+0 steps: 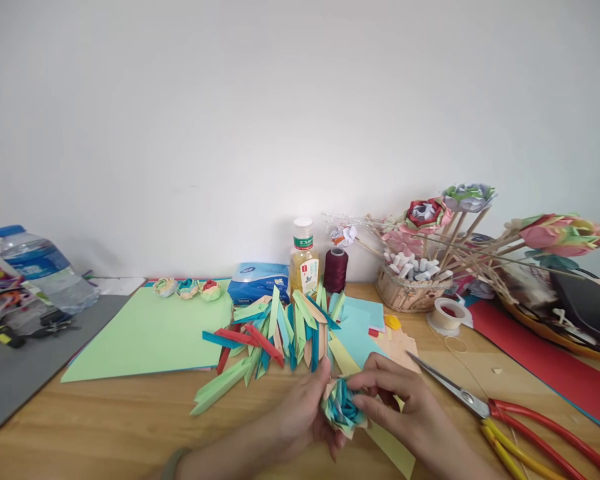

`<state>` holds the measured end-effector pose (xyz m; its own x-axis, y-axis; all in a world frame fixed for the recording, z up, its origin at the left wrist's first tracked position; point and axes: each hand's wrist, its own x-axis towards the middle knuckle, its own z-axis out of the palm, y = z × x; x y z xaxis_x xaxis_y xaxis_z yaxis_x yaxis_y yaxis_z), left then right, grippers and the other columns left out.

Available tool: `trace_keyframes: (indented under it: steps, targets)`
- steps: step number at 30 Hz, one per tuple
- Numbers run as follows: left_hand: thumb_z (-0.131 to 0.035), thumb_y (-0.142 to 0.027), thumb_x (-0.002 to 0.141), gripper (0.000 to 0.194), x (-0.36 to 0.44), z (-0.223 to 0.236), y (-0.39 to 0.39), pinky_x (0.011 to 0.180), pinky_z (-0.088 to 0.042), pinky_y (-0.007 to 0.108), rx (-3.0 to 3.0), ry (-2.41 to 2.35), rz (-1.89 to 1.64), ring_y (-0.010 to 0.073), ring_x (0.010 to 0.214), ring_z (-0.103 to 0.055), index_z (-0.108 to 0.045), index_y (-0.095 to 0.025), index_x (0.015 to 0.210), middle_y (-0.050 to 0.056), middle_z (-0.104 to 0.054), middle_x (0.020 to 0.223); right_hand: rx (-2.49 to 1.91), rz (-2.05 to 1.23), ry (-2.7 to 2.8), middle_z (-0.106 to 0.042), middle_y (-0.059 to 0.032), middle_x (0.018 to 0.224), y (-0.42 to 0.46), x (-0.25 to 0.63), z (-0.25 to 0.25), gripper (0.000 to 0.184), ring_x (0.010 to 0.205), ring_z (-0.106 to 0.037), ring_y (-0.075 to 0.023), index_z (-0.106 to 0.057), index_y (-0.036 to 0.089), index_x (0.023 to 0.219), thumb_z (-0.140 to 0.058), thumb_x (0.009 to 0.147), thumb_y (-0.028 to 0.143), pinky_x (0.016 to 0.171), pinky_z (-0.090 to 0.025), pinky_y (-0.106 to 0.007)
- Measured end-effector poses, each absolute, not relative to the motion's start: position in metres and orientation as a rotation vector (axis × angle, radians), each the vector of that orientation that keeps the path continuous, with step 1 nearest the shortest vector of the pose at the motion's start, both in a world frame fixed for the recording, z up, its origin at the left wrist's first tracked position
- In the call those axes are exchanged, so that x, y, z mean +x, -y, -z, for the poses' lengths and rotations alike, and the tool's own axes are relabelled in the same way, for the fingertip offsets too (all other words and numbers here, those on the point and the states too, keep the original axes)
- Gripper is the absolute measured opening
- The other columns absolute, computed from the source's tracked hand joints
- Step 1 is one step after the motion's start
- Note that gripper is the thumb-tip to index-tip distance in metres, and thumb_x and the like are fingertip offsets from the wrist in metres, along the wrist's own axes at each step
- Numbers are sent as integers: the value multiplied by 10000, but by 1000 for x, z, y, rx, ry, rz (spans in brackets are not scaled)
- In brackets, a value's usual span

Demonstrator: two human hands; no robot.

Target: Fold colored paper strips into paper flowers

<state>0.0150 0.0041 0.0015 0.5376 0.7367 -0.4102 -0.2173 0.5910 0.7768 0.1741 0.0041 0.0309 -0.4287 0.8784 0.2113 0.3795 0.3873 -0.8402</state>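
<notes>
Both my hands meet low in the middle of the view over a wooden table (105, 420). Between them is a small folded paper flower (343, 408) of blue, green and pale yellow strips. My left hand (300, 417) cups it from the left with thumb and fingers closed on it. My right hand (405, 407) pinches its right side, fingers curled. Just beyond the hands lies a heap of folded paper strips (270, 337) in green, blue, red and peach. A yellow-green strip (393, 450) lies under my right wrist.
Red and yellow scissors (485, 407) lie to the right. A large green sheet (155, 333), three small paper flowers (187, 288), a tissue pack (257, 280), a small bottle (304, 257), a thread spool (335, 270), a basket of paper flowers on sticks (413, 287), tape (449, 313), red sheet (545, 363), water bottle (43, 270).
</notes>
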Motion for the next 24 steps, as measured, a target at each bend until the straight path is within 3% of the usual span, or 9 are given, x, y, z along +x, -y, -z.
trace_keyframes:
  steps: [7,17,21,24]
  targets:
    - [-436,-715,645,586,14,-7,-3,360,-351,199,747,-822,-649,83,364,-442,-540,-150,759,-18,-517,465,-907,-524,2150,-551,-18,690,2,176,-27,135,618,-557,-109,-653,182,861,-525,826,159,562,-458,-206]
    - [-521,-648,649,527,16,-8,1,478,-392,256,753,-826,-713,117,479,-496,-581,-154,822,2,-535,557,-1155,-806,2037,-528,-9,618,2,169,-37,320,586,-540,-117,-625,168,621,-458,866,289,544,-443,-211]
    - [-522,-643,653,513,16,-7,2,501,-403,264,783,-824,-710,126,499,-514,-607,-155,789,18,-544,572,-1181,-831,2026,-539,-11,643,3,169,-37,291,606,-556,-124,-616,174,655,-450,869,278,557,-457,-219]
    - [-536,-627,655,502,15,-5,1,495,-411,257,746,-835,-726,131,507,-531,-599,-170,852,10,-554,581,-1142,-584,2057,-537,-7,657,3,171,-29,167,577,-534,-117,-613,185,759,-482,852,230,508,-444,-207]
